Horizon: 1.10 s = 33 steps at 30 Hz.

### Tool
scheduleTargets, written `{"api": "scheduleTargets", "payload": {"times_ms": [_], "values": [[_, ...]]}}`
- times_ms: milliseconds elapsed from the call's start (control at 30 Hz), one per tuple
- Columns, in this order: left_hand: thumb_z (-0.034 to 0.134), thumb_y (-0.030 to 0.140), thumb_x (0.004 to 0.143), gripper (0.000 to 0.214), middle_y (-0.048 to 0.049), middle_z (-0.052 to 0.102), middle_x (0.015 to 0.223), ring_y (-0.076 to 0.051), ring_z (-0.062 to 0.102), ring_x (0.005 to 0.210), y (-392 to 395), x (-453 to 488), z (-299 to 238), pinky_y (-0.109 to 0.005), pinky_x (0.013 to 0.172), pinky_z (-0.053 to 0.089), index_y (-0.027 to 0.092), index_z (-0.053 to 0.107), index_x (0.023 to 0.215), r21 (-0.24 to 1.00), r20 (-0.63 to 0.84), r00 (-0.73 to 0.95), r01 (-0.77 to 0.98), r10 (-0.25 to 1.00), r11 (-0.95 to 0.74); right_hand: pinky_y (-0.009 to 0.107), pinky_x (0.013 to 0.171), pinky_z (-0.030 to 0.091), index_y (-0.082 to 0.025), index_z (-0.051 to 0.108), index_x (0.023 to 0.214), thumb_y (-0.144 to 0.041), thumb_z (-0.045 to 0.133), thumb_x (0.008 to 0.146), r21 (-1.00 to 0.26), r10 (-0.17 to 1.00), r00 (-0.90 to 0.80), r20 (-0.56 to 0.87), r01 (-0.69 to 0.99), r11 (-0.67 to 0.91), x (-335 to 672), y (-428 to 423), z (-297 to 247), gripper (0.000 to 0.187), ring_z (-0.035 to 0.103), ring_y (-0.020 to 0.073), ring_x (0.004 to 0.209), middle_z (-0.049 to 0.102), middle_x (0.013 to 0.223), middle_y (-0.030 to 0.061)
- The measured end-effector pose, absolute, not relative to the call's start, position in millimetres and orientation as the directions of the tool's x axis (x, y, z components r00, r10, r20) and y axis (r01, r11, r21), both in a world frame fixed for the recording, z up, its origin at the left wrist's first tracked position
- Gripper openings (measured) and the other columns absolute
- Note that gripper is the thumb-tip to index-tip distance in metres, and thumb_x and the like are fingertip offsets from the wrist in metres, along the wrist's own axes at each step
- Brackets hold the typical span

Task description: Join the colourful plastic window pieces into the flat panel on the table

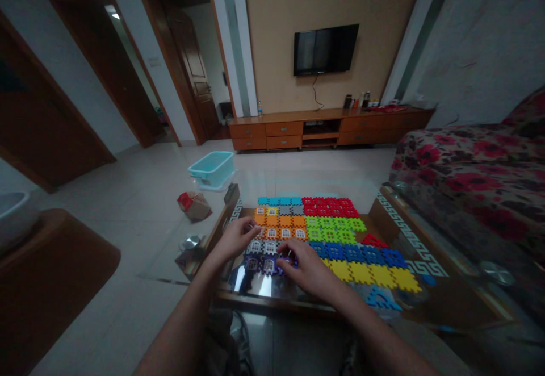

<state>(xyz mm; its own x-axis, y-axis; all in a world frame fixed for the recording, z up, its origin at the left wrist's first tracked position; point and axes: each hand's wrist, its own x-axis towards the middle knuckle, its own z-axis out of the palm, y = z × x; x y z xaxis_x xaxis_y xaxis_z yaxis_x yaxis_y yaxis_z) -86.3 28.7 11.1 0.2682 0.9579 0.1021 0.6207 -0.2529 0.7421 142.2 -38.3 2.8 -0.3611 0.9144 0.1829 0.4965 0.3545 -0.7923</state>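
Interlocking plastic tiles with toothed edges lie in coloured rows on a glass-topped table. My left hand (236, 238) is at the left end of the orange window tiles (286, 233), fingers bent and fingertips together; what they pinch is too small to make out. My right hand (304, 265) curls over the right end of the purple window tiles (269, 266), thumb and fingers around a purple tile (291, 260) that they partly hide. Grey window tiles (269, 247) lie between the hands. Blue tiles (334, 250) and yellow tiles (361, 272) extend right of my right hand.
Red tiles (327, 207), green tiles (336, 229) and light-blue tiles (280, 200) form the far rows. A blue triangular piece (383, 298) lies near the front edge. Left on the floor are a turquoise tub (213, 166) and a paper bag (195, 205); a floral sofa (464, 160) stands right.
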Motion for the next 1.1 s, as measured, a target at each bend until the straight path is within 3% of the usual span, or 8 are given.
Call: {"api": "scheduleTargets", "payload": {"times_ms": [67,233,500,600,767,933,1100], "values": [[0.058,0.049,0.085,0.033,-0.0023,0.062,0.072,-0.015,0.053,0.064,20,-66,13,-0.025,0.06,0.037,0.016,0.064,0.079,0.827,0.095,0.265,0.516,0.96,-0.224,0.033,0.074,0.048,-0.019,0.064,0.105,-0.03,0.06,0.086,-0.853,0.948,-0.242,0.206,0.43,0.295,155,-29,1,0.022,0.061,0.0191,0.082,0.067,0.098,0.0076],[0.062,0.051,0.082,0.036,-0.0011,0.06,0.069,-0.013,0.05,0.06,10,-25,0,-0.024,0.058,0.037,0.015,0.064,0.08,0.967,-0.027,0.28,0.249,0.959,-0.045,0.034,0.073,0.052,-0.019,0.063,0.109,-0.049,0.064,0.083,-0.984,0.989,-0.137,0.065,0.158,0.086,175,-19,-12,0.04,0.065,0.0198,0.082,0.068,0.102,0.0074],[0.068,0.046,0.08,0.03,0.0006,0.059,0.07,-0.013,0.052,0.065,3,-3,-6,-0.024,0.062,0.039,0.016,0.063,0.082,0.992,-0.047,0.351,0.125,0.935,0.002,0.028,0.059,0.047,-0.019,0.064,0.081,-0.055,0.072,0.075,-0.998,0.996,-0.08,0.046,0.035,0.049,164,-17,-17,0.038,0.059,0.0158,0.063,0.063,0.07,0.0002],[0.067,0.035,0.079,0.024,-0.0004,0.063,0.077,-0.013,0.056,0.069,-1,-4,-6,-0.024,0.066,0.041,0.018,0.065,0.096,0.994,-0.107,0.355,0.055,0.929,0.094,0.028,0.057,0.048,-0.019,0.062,0.075,-0.059,0.074,0.069,-0.999,1.0,-0.022,-0.019,-0.042,-0.02,163,-14,-16,0.043,0.06,0.016,0.061,0.064,0.068,0.0012],[0.062,0.022,0.079,0.039,0.0002,0.065,0.076,-0.015,0.062,0.073,-3,-3,-7,-0.026,0.069,0.045,0.02,0.056,0.118,0.976,-0.184,0.299,-0.06,0.936,0.211,0.031,0.063,0.052,-0.02,0.06,0.084,-0.055,0.081,0.059,-0.962,0.985,0.037,-0.166,-0.224,-0.154,165,-16,-16,0.048,0.068,0.02,0.069,0.069,0.077,0.0041],[0.075,0.023,0.072,0.037,-0.0041,0.069,0.082,-0.016,0.068,0.072,-1,2,-9,-0.03,0.074,0.051,0.016,0.059,0.105,0.971,-0.147,0.19,-0.158,0.971,0.178,0.031,0.066,0.053,-0.019,0.066,0.09,-0.048,0.079,0.062,-0.956,0.98,0.072,-0.186,-0.245,-0.163,169,-19,-18,0.042,0.067,0.0196,0.071,0.071,0.08,0.0043],[0.083,0.037,0.068,0.037,-0.0084,0.073,0.079,-0.019,0.07,0.074,0,4,-11,-0.033,0.077,0.055,0.012,0.066,0.089,0.95,-0.158,0.222,-0.232,0.962,0.21,0.028,0.061,0.047,-0.016,0.073,0.095,-0.045,0.079,0.064,-0.983,0.991,0.06,-0.121,-0.143,-0.111,174,-16,-19,0.043,0.058,0.0149,0.063,0.072,0.082,0.0043]]}}
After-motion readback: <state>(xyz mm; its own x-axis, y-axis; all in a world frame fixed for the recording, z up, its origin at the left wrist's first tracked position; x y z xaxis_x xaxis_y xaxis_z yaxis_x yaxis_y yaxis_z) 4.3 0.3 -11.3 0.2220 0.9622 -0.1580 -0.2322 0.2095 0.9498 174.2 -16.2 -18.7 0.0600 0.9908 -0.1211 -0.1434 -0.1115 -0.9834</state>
